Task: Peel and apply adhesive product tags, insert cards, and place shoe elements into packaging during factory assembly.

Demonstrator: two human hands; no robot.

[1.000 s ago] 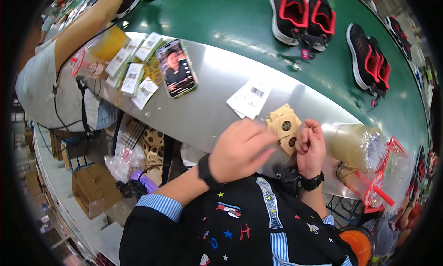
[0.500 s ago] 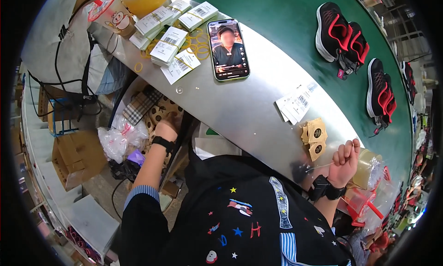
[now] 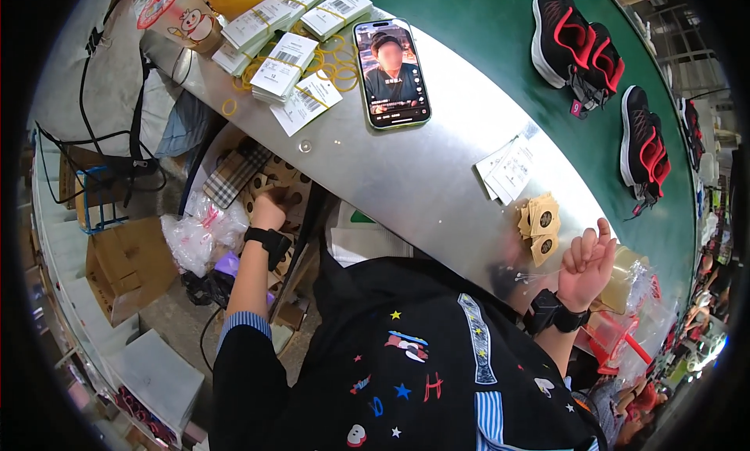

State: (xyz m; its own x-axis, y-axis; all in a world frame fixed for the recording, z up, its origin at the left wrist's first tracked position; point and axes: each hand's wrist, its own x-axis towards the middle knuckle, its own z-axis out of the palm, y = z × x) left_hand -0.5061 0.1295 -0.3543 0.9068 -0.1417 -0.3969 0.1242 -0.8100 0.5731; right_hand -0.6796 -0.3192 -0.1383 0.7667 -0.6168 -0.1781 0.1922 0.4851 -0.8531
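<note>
My left hand (image 3: 269, 210) reaches below the table's near edge, against brown dotted material (image 3: 291, 191) next to a plaid cloth (image 3: 238, 175). Its fingers are partly hidden, so whatever they hold cannot be made out. My right hand (image 3: 587, 269) is over the table's right end, palm turned up, index finger raised and the other fingers curled. From it, thin clear strings (image 3: 534, 277) with white ends stick out to the left. Close by lie tan square tags (image 3: 541, 226) with dark round marks and a few white labels (image 3: 508, 172).
A phone (image 3: 392, 74) playing a video lies on the metal table (image 3: 375, 173). Bundled white labels (image 3: 283, 66) and yellow rubber bands (image 3: 337, 66) sit left of it. Black-and-red shoes (image 3: 574, 48) rest on the green surface (image 3: 476, 21). A drink cup (image 3: 183, 21) stands far left.
My right index finger has lifted away from the others, and the fingers have loosened. My left hand has shifted slightly left within the dotted material.
</note>
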